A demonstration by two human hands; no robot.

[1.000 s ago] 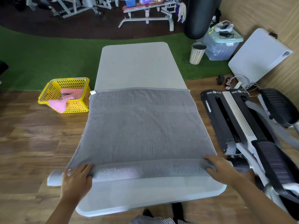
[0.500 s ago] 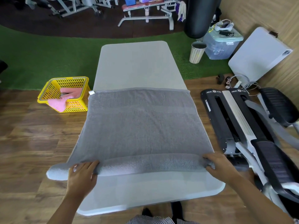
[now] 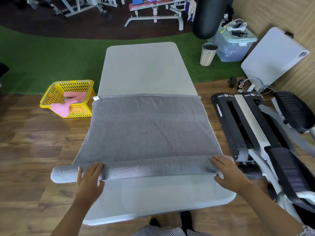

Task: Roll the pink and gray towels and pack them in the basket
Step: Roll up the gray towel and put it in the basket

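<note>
A gray towel (image 3: 148,126) lies spread across the white table (image 3: 144,68), its near edge wound into a roll (image 3: 153,167) that sticks out past the table's left side. My left hand (image 3: 89,178) presses flat on the roll near its left end. My right hand (image 3: 226,169) presses on the right end, fingers straight and thumb under the roll's edge. A yellow basket (image 3: 51,97) stands on the floor to the left of the table. A pink towel (image 3: 68,103) lies loosely in the basket and hangs over its front rim.
An exercise machine (image 3: 255,133) stands close to the table's right side. Behind it are a folded white table (image 3: 274,57), a clear storage box (image 3: 233,46), a small bin (image 3: 208,54) and a black punching bag (image 3: 208,16). Green turf lies beyond the wooden floor.
Both hands have pushed the roll forward, away from me. The roll has grown thicker and more bare table shows in front of it.
</note>
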